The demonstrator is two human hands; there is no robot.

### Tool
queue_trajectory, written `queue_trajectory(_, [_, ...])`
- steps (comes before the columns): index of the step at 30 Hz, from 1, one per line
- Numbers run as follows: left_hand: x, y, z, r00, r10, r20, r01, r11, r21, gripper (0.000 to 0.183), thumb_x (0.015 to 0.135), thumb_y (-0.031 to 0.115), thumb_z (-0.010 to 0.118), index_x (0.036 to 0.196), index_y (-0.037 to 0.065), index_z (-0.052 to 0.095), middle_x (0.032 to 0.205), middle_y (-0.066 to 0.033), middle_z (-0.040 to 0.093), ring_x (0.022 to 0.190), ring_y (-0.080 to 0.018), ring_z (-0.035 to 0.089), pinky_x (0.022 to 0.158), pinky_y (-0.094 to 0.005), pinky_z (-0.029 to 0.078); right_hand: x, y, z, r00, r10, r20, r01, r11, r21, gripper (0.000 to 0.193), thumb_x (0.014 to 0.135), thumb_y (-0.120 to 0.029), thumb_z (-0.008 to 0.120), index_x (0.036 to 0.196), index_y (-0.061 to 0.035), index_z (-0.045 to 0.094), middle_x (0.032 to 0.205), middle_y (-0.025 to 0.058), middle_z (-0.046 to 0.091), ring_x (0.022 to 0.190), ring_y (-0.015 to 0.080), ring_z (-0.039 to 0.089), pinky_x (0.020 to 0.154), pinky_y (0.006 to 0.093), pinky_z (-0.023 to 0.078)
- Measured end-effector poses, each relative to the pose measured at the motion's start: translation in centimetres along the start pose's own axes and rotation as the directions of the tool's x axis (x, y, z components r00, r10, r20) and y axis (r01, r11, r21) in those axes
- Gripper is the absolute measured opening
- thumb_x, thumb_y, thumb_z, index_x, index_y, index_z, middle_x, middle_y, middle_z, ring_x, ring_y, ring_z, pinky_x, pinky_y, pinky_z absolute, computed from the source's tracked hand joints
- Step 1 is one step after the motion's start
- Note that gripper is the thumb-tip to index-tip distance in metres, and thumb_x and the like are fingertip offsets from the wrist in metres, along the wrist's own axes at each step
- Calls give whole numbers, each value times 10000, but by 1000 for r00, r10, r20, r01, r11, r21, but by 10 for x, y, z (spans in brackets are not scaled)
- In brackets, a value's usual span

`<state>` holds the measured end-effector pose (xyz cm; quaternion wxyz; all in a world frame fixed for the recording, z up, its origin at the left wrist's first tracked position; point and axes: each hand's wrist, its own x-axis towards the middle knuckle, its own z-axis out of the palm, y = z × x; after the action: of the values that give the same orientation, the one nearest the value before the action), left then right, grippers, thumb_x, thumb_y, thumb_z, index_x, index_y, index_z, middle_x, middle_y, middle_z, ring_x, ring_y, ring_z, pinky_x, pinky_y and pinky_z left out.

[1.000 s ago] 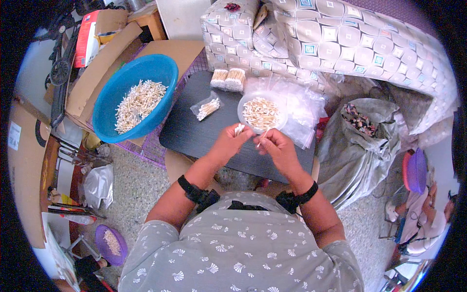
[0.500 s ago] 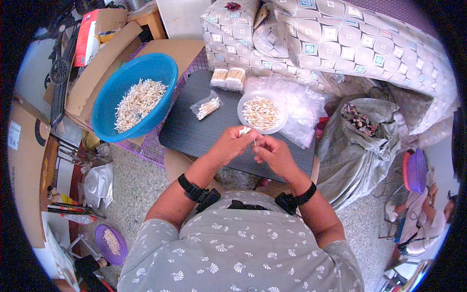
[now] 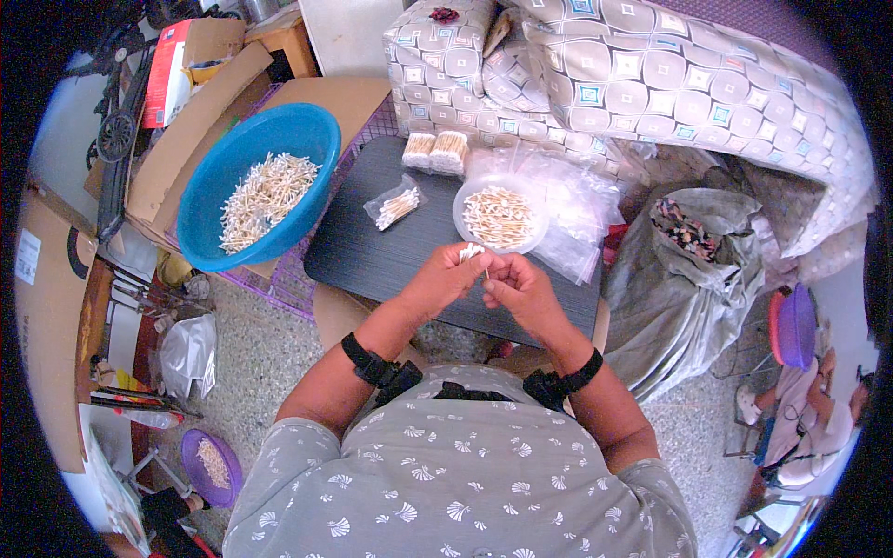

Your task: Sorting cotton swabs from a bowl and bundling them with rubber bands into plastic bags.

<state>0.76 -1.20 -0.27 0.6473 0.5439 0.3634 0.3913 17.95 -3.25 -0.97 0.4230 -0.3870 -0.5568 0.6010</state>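
Note:
My left hand [image 3: 441, 280] is closed around a small bunch of cotton swabs [image 3: 471, 251], whose white tips stick out above the fingers. Close beside it, my right hand [image 3: 521, 286] pinches what looks like a single swab, mostly covered by the fingers. Both hands are over the near side of a dark table [image 3: 372, 260]. Just beyond them stands a white bowl [image 3: 459, 221] of cotton swabs. A small clear bag of swabs [image 3: 398, 207] lies to its left, and packed swab bundles [image 3: 447, 151] sit at the table's far edge.
A large blue basin [image 3: 326, 139] heaped with swabs stands left of the table. Clear plastic bags [image 3: 581, 214] spread right of the bowl. Farther right sits a grey sack [image 3: 642, 298]; a patterned sofa [image 3: 670, 84] lies behind. Another person [image 3: 809, 418] is at the right edge.
Both hands stay almost in place, with only a slight shift of the fingers and of the swabs in my left hand. Nothing on the table has moved.

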Motion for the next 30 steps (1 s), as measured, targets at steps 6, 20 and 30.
queue_trajectory(6, [-2,3,2,999,-11,40,9,999,50,260,938,301,536,940,73,661,671,74,553,534,-12,412,468,-182,321,-1,5,-1,1000,17,-8,-16,997,73,234,852,-46,617,1054,-29,498,877,15,575,726,84,568,634,234,493])
queue_trajectory(20, [-2,0,1,999,-36,24,37,999,-31,267,953,314,505,885,89,631,636,75,504,523,-16,401,465,-186,315,1,5,3,998,-30,-61,30,999,10,245,827,-58,644,1041,-41,523,833,3,583,689,70,542,586,221,456])
queue_trajectory(30, [3,-10,3,999,47,15,-42,969,-244,270,965,330,481,860,96,568,691,39,501,558,-46,428,474,-206,342,-1,-12,-4,973,-124,-192,106,989,-104,187,905,-129,564,1067,-35,555,938,17,614,787,99,568,701,255,489])
